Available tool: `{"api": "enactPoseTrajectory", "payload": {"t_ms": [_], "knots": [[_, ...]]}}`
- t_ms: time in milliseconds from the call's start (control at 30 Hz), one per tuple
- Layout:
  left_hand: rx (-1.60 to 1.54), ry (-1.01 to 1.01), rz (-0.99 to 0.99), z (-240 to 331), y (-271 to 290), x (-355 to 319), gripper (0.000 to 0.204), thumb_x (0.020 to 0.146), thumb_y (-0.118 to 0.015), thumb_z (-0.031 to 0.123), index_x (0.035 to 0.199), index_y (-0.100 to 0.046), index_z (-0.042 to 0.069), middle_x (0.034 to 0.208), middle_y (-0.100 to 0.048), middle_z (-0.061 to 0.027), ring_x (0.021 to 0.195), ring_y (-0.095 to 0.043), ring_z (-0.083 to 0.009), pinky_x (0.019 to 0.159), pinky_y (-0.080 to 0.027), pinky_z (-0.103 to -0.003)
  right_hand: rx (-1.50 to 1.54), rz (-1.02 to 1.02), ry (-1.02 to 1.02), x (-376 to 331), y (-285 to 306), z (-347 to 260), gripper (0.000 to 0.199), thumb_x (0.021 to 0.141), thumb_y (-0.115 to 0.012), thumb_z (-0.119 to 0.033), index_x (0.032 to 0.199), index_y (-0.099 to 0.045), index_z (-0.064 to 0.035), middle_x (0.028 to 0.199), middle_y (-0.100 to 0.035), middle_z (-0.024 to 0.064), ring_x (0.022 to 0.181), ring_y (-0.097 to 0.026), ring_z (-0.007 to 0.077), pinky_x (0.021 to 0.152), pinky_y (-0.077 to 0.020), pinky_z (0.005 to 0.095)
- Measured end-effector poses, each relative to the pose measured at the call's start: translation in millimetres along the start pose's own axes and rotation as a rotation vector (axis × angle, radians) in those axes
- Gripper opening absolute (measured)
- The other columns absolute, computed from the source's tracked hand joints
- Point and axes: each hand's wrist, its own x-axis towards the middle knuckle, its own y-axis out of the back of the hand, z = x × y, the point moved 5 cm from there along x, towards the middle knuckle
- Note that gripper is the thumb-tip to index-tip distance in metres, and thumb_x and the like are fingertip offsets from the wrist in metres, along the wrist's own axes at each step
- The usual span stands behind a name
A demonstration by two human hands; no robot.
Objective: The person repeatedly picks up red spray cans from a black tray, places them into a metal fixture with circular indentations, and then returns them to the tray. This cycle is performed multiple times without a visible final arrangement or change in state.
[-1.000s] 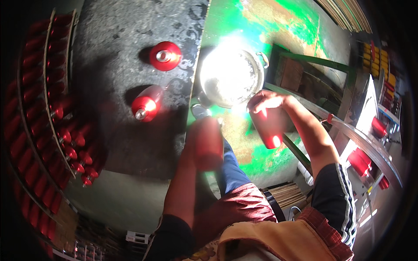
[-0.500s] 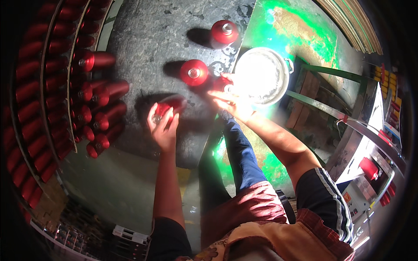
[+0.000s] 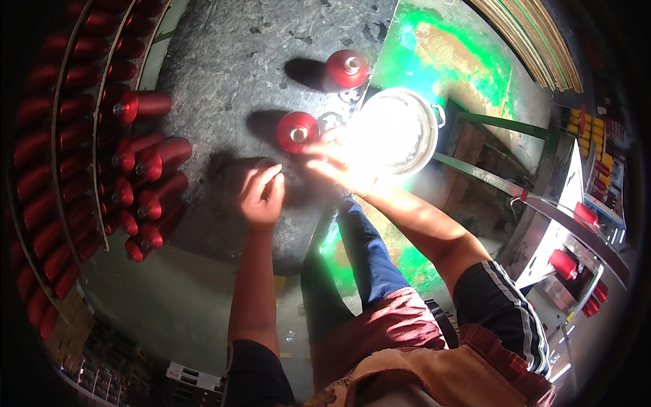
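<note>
My left hand (image 3: pixel 262 197) is over the dark worktable (image 3: pixel 224 61), its fingers curled inward. Shadow covers the spot beneath it, and I cannot make out what the fingers hold, if anything. My right hand (image 3: pixel 339 166) reaches in from the right with its fingers stretched out, partly washed out by glare. Just beyond its fingertips stands a red metal bottle (image 3: pixel 297 131) with an open silver neck. Another red bottle (image 3: pixel 348 68) stands farther back. Right beside my right hand is a round, light metal pot (image 3: pixel 434 139), its inside lost in bright glare.
Many red bottles (image 3: pixel 163 154) lie stacked in racks along the left. A green metal frame (image 3: pixel 505 125) and a curved metal rail (image 3: pixel 576 220) stand at the right. Stacked flat sheets (image 3: pixel 536 47) are at the far right. A green-stained board (image 3: pixel 468 64) lies behind the pot.
The red bottle that was in my left hand no longer shows clearly. My right hand has shifted left, toward the middle bottle; the bottle near its fingers is lost from sight in glare.
</note>
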Motion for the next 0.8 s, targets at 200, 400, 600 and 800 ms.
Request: {"api": "enactPoseTrajectory", "payload": {"t_ms": [200, 400, 600, 800], "knots": [[-0.117, 0.211, -0.122, -13.7, -42.0, 33.3, 0.05, 0.083, -0.071, -0.002, 0.13, -0.058, 0.001, 0.08, -0.058, 0.0011, 0.068, -0.055, -0.0061, 0.064, -0.048, -0.023, 0.493, 0.453, -0.398, 44.9, 50.1, 49.5, 0.066, 0.084, -0.074, -0.006, 0.141, -0.042, -0.0051, 0.095, -0.055, -0.0004, 0.079, -0.051, 0.008, 0.073, -0.0462, 0.0235], [0.006, -0.049, -0.173, -11.0, -69.7, 53.8, 0.028, 0.083, -0.073, 0.004, 0.111, -0.068, 0.001, 0.095, -0.072, -0.0111, 0.086, -0.068, -0.0169, 0.08, -0.054, -0.032, 0.223, 0.05, -0.595, 95.8, 57.5, 94.7, 0.04, 0.085, -0.075, -0.021, 0.123, -0.063, -0.0158, 0.093, -0.071, 0.0073, 0.077, -0.063, 0.0137, 0.076, -0.0533, 0.0307], [-0.057, 0.063, -0.105, 6.1, -69.1, 21.5, 0.011, 0.086, -0.068, -0.003, 0.096, -0.07, -0.004, 0.098, -0.071, -0.0101, 0.085, -0.068, -0.023, 0.079, -0.054, -0.032, 0.142, 0.025, -0.538, 30.0, 82.4, 74.2, 0.026, 0.088, -0.069, -0.014, 0.114, -0.067, -0.016, 0.084, -0.067, 0.0065, 0.073, -0.061, 0.014, 0.067, -0.0503, 0.0294], [-0.089, 0.25, -0.051, 96.7, -19.7, -84.4, 0.032, 0.077, -0.077, -0.004, 0.108, -0.069, -0.003, 0.082, -0.063, 0.0, 0.074, -0.055, -0.0066, 0.068, -0.049, -0.023, 0.747, -0.051, -0.384, -109.1, 130.0, -24.8, 0.023, 0.087, -0.063, -0.005, 0.11, -0.065, -0.0012, 0.094, -0.065, 0.0073, 0.076, -0.059, 0.0132, 0.065, -0.0497, 0.027]]}}
